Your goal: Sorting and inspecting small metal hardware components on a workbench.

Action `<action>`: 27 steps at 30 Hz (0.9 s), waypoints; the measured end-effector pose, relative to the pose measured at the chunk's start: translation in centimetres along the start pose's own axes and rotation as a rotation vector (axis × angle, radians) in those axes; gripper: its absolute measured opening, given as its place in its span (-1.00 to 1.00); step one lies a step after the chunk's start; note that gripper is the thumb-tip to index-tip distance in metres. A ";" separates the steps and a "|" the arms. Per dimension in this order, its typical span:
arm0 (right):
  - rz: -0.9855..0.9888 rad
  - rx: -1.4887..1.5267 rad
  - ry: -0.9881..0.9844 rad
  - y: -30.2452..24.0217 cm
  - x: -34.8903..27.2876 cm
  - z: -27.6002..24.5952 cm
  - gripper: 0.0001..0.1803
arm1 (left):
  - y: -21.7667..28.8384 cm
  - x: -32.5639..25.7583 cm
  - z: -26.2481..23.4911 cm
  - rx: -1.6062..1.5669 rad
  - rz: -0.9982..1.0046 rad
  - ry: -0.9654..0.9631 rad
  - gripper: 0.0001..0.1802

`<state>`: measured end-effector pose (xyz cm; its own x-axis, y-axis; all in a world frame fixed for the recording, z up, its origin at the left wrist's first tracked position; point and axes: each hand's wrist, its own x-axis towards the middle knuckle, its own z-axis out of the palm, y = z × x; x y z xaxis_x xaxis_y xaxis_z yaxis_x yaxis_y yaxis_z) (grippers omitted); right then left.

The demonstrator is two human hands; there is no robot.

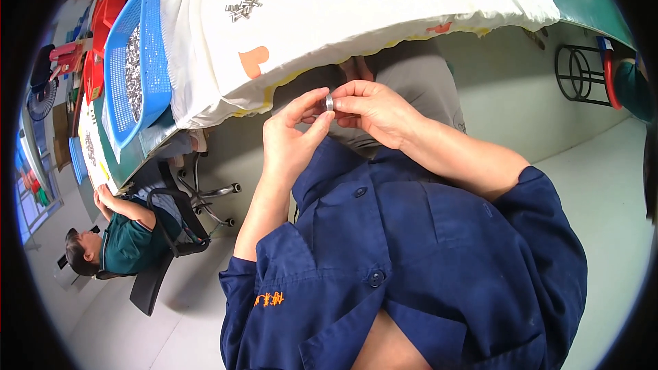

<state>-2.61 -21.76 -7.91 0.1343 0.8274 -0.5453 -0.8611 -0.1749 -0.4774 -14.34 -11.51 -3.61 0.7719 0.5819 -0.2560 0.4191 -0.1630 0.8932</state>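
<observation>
A small metal piece [330,102] could slip from between the fingertips, since only a narrow rim of it seems to be gripped and it sits in the air over the lap, beyond the near edge of the white cloth [384,17] on the counter [613,3]; a drop would probably land on the grey trousers [418,79] or roll off to the floor [510,85], and uneven pressure from the two sides could turn the piece or make it spring loose; if it fell among the loose pile of metal bits [247,4] on the cloth, it might be hard to pick out again; the left hand [301,120] comes up from below, its thumb and forefinger curved toward each other and closed on the piece's left side; the right hand [373,106] meets it from the right, thumb pressed near the rim, forefinger arched above, also grasping; both elbows are bent, with the forearms angled inward before the chest.
</observation>
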 end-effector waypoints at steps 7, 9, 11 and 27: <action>-0.009 0.029 -0.057 0.0 -0.1 0.1 -0.93 | 0.8 -0.1 -0.3 0.072 0.065 -0.035 -0.65; -0.019 0.044 -0.075 -0.1 0.1 0.0 -0.94 | 0.9 0.0 -0.3 0.100 0.086 -0.025 -0.65; -0.032 0.046 -0.092 -0.4 0.4 -0.1 -0.95 | 0.8 0.2 -0.4 0.058 0.102 -0.021 -0.64; -1.205 -1.125 0.534 -22.3 -3.1 -1.1 -0.92 | -2.4 -0.1 -0.1 -0.436 -0.037 -0.174 -0.64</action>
<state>16.71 -20.98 3.68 0.7273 0.5491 0.4116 0.5413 -0.0902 -0.8360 -15.49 -11.15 -5.74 0.8446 0.4329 -0.3151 0.2362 0.2269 0.9448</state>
